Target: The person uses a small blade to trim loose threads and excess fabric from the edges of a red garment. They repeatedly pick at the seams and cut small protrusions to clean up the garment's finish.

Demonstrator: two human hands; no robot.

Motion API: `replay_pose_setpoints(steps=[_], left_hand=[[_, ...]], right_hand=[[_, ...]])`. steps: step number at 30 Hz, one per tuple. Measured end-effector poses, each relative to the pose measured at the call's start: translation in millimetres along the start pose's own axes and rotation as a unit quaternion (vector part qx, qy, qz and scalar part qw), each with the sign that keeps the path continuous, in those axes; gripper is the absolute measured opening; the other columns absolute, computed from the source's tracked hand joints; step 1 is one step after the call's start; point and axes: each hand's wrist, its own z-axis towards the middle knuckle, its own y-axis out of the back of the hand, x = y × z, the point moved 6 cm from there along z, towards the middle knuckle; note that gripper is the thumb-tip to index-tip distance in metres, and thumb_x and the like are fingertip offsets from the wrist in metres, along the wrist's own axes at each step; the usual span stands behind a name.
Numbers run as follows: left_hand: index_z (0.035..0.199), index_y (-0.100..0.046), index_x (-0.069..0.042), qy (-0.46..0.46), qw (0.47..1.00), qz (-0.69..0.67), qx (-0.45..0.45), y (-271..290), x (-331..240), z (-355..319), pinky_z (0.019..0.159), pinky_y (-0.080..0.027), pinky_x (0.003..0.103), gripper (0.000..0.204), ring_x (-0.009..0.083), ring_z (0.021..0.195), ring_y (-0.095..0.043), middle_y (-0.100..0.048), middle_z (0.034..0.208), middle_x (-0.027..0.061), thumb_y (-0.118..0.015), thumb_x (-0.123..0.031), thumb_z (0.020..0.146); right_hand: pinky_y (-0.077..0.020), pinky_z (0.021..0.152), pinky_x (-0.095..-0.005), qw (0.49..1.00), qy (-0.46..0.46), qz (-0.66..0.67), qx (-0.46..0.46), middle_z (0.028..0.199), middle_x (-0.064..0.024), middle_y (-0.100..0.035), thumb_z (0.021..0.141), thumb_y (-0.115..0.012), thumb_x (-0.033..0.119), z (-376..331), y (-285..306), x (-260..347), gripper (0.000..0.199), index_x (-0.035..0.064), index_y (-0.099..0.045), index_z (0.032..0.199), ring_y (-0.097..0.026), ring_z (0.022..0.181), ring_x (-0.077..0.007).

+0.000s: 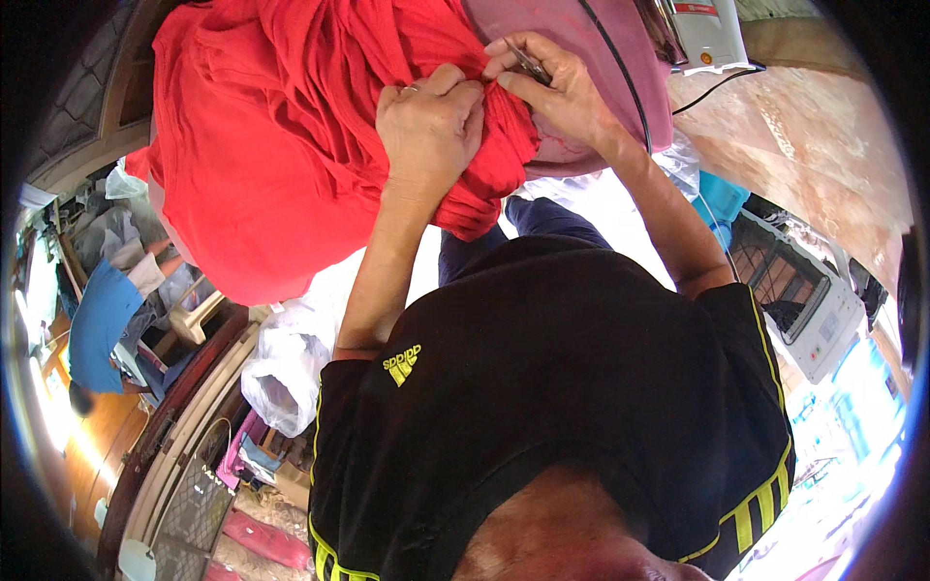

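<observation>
A large heap of red cloth (pixel 281 145) lies in folds in front of me and hangs down toward my lap. My left hand (pixel 429 126) is closed on a gathered part of this cloth, with a ring on one finger. Just right of it, my right hand (pixel 562 92) pinches the cloth's edge between thumb and fingertips. Tucked in the same hand is a slim metal tool (pixel 528 63), which looks like small thread snips. Its tip and the exact spot between my fingers are too small to make out.
Under the red cloth is a mauve covered surface (pixel 591 58), crossed by a black cable (pixel 620 68). A white device (pixel 709 37) stands at the far right. Clear plastic bags (pixel 286 373) lie at left. Another person in blue (pixel 102 315) is farther left. A white-framed appliance (pixel 804 300) stands at right.
</observation>
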Motion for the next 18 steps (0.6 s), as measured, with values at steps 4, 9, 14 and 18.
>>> replay_pose_setpoints(steps=[4, 9, 14, 18], left_hand=[[0.083, -0.066, -0.010, 0.053, 0.991, -0.118, -0.033, -1.0, 16.9, -1.7, 0.063, -0.048, 0.040, 0.006, 0.0290, 0.071, -0.065, -0.062, 0.081, 0.0053, -0.070, -0.009, 0.078], [0.088, -0.063, -0.005, 0.110, 0.970, -0.217, -0.020, 3.2, 31.3, -1.5, 0.065, -0.051, 0.040, 0.007, 0.0335, 0.075, -0.065, -0.063, 0.083, 0.0118, -0.065, -0.001, 0.083], [0.090, -0.062, -0.003, 0.094, 0.966, -0.239, -0.043, 9.3, 33.7, -3.2, 0.065, -0.051, 0.039, 0.008, 0.0335, 0.075, -0.065, -0.063, 0.084, 0.0138, -0.064, 0.003, 0.084], [0.088, -0.062, -0.002, 0.089, 0.966, -0.240, -0.047, 10.8, 31.4, -1.3, 0.066, -0.050, 0.039, 0.007, 0.0327, 0.074, -0.064, -0.063, 0.083, 0.0137, -0.065, 0.003, 0.084]], right_hand=[[-0.0507, 0.095, -0.0301, 0.999, 0.004, -0.030, 0.023, 0.107, -0.0097, -0.069, 0.097, -0.061, 0.011, 1.0, 4.4, 10.5, 0.025, 0.0002, -0.057, 0.120, -0.065, 0.105, -0.0145], [-0.0503, 0.095, -0.0365, 0.974, -0.001, -0.198, 0.107, 0.111, -0.0113, -0.068, 0.097, -0.061, 0.016, -1.2, 5.5, 27.3, 0.025, 0.0045, -0.058, 0.119, -0.066, 0.107, -0.0235], [-0.0515, 0.085, -0.0452, 0.929, 0.129, -0.328, 0.111, 0.106, -0.0120, -0.062, 0.090, -0.064, 0.018, -2.2, -14.7, 51.7, 0.026, 0.0054, -0.061, 0.112, -0.063, 0.100, -0.0354], [-0.0518, 0.080, -0.0477, 0.914, 0.092, -0.385, 0.093, 0.106, -0.0109, -0.062, 0.089, -0.064, 0.018, -1.0, -24.7, 56.1, 0.024, 0.0075, -0.062, 0.111, -0.064, 0.096, -0.0356]])
